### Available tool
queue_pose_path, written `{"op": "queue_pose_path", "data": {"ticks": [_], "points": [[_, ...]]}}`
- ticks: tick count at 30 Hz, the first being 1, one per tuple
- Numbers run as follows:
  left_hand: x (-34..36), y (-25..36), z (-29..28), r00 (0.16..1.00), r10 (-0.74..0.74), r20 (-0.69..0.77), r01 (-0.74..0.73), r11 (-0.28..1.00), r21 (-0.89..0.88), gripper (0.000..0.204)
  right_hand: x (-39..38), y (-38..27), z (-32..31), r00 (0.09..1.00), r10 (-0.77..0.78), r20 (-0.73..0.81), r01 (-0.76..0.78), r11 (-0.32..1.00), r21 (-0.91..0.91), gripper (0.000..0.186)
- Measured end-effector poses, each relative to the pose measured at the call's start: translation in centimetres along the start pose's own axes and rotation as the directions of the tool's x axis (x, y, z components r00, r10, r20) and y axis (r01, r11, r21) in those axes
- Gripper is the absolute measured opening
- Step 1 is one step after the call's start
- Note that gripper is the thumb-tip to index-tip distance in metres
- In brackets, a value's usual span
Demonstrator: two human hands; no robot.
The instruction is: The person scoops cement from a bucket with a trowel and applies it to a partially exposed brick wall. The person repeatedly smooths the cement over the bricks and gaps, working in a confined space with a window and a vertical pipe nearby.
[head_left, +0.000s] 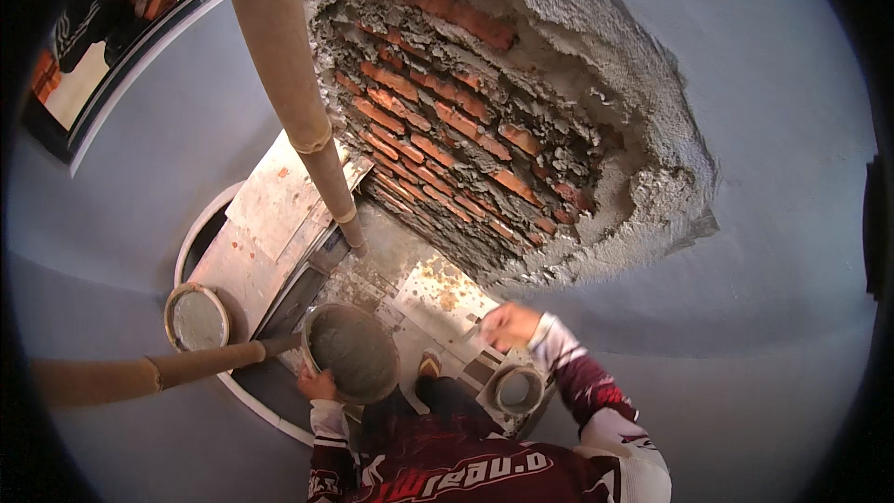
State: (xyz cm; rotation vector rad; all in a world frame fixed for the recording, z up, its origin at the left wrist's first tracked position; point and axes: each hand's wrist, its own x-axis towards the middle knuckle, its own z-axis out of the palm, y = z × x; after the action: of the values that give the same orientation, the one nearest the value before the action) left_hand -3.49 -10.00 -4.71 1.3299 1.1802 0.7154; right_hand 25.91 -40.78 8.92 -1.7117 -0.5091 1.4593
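My left hand (319, 382) grips the rim of a round bucket (308, 340) filled with wet grey mortar (354, 351), holding it in front of my body. My right hand (510, 326) is out to the right, below the broken patch of wall, and is blurred by motion. Its fingers look curled, and a faint thin shape shows beside them, too smeared to name. Ahead, the wall has a large opening in its plaster, where red bricks (438, 130) with rough grey mortar joints show inside a ragged plaster edge (666, 177).
A bamboo pole (289, 56) stands near the opening; another pole (196, 365) reaches in from the left. A second mortar bucket (170, 321) sits by stained boards (270, 210). A small pail (538, 393) stands near my right leg. A dark-framed window (140, 56) is at upper left.
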Motion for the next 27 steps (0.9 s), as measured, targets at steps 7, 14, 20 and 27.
{"op": "queue_pose_path", "data": {"ticks": [7, 14, 20, 27], "points": [[-3.4, 0.2, -1.5, 0.997, -0.069, -0.047, 0.077, 0.973, 0.216, 0.042, -12.1, -4.7, -9.3, 0.578, -0.246, -0.778, -0.398, 0.748, -0.531, 0.036], [-5.7, 3.4, 4.8, 0.93, 0.274, 0.247, -0.356, 0.841, 0.408, 0.05, -5.0, -0.7, 0.9, 0.929, -0.045, -0.368, -0.279, 0.568, -0.774, 0.037], [-7.9, 9.6, 10.4, 0.807, 0.422, 0.414, -0.491, 0.868, 0.072, 0.044, 2.3, 2.4, 7.6, 0.9, -0.205, -0.384, -0.321, 0.284, -0.904, 0.023], [-5.5, 10.5, 12.1, 0.72, 0.41, 0.559, -0.49, 0.871, -0.008, 0.042, 2.1, 7.9, 11.1, 0.952, -0.107, -0.288, -0.138, 0.688, -0.713, 0.031]]}}
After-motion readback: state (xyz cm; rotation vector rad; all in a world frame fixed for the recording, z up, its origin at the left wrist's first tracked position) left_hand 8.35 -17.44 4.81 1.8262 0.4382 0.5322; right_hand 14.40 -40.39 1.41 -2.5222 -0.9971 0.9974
